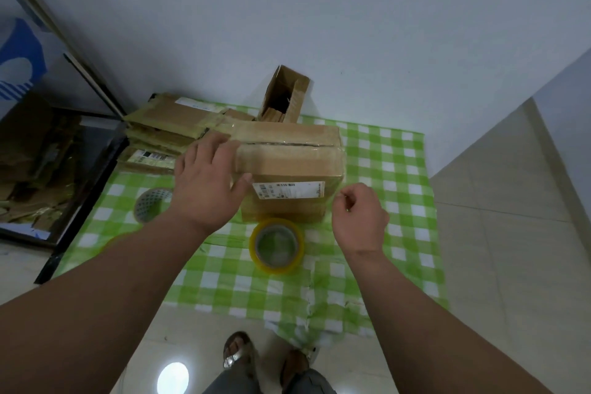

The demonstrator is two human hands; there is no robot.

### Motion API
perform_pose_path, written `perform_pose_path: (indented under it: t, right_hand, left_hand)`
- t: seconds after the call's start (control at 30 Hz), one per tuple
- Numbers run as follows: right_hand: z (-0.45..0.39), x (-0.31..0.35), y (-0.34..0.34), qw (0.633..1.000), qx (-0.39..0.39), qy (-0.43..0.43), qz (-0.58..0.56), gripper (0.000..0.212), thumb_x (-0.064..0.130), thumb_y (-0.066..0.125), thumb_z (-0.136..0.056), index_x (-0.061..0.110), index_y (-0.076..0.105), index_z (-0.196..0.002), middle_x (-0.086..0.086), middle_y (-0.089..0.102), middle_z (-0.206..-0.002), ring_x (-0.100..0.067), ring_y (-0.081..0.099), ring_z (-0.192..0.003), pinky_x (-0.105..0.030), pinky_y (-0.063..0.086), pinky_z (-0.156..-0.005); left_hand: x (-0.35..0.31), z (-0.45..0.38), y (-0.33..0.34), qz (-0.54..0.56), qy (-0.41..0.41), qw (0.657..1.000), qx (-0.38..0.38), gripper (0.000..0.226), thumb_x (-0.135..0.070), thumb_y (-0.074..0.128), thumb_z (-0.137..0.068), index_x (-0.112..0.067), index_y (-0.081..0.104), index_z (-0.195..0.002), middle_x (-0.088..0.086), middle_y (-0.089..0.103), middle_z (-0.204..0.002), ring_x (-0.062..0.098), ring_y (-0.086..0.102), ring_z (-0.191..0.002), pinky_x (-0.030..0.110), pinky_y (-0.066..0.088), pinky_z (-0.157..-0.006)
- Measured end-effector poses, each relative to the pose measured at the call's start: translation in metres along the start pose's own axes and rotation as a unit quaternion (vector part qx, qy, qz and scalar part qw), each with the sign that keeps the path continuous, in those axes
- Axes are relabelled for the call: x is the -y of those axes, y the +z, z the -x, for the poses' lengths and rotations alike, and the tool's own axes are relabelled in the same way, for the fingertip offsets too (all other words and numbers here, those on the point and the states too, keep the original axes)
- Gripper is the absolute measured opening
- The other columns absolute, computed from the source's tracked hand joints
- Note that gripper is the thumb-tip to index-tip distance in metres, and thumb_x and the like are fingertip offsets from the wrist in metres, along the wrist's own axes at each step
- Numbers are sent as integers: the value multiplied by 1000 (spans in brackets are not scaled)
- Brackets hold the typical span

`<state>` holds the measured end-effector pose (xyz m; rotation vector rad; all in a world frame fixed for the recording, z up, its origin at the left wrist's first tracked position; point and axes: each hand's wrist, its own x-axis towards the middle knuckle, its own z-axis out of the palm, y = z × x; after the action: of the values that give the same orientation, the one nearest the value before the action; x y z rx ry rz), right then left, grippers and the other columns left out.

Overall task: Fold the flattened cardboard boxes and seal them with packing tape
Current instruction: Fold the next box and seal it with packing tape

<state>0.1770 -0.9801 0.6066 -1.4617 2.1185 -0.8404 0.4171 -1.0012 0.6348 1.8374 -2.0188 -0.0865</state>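
Observation:
A folded cardboard box (294, 157) with a white label on its near face stands on a green checked cloth (383, 169). Clear tape runs along its top seam. My left hand (208, 185) lies flat with straight fingers on the box's left end, thumb against the near face. My right hand (359, 217) hovers by the box's near right corner, fingers curled; whether it pinches a strip of tape is unclear. A yellow tape roll (277, 246) lies on the cloth just in front of the box.
A stack of flattened boxes (166, 128) lies at the back left, and an open narrow box (283, 96) stands behind. A second tape roll (150, 203) sits left of my arm. A dark-framed glass panel (64, 169) borders the cloth's left side. My feet are below.

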Motion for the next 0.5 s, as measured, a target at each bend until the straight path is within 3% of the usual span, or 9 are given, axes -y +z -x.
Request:
perform_pose_path:
  t: [0.1, 0.17, 0.23, 0.37, 0.5]
  right_hand:
    - [22, -4, 13, 999, 23, -18, 25, 9, 18, 59, -89, 19, 59, -80, 3, 59, -84, -23, 57, -83, -39, 36, -88]
    - [39, -11, 23, 995, 56, -53, 56, 6, 21, 61, -87, 17, 64, -84, -1, 61, -88, -27, 59, -89, -40, 38, -86]
    - [53, -21, 35, 979, 134, -103, 115, 22, 32, 57, -83, 17, 68, -94, -3, 62, -97, -29, 58, -97, -40, 38, -87]
    - [73, -37, 57, 904, 283, -211, 243, 49, 50, 56, -77, 28, 63, -120, 6, 57, -128, -24, 42, -127, -38, 28, -103]
    - [83, -39, 71, 876, 289, -239, 304, 47, 44, 60, -81, 37, 56, -128, 14, 53, -135, -26, 25, -141, -50, 0, -113]
  left_hand:
    - [15, 21, 2, -4, -19, 999, -50, 40, -41, 51, -83, -14, 53, -113, 14, 48, -120, 34, 41, -106, 52, 40, -87]
    - [29, 34, 6, -26, -21, 999, -23, 35, -38, 54, -82, -14, 58, -108, 15, 52, -114, 35, 44, -102, 51, 42, -83]
    - [40, 45, 12, -56, -15, 998, 24, 26, -31, 64, -83, -15, 64, -103, 14, 56, -109, 37, 50, -100, 52, 42, -83]
    - [48, 61, 21, -83, -15, 984, 157, 34, -33, 67, -88, -20, 64, -119, 6, 55, -123, 33, 47, -114, 49, 37, -92]
    - [48, 71, 29, -86, -31, 968, 235, 42, -42, 54, -95, -29, 53, -134, -2, 47, -138, 25, 40, -128, 44, 30, -103]
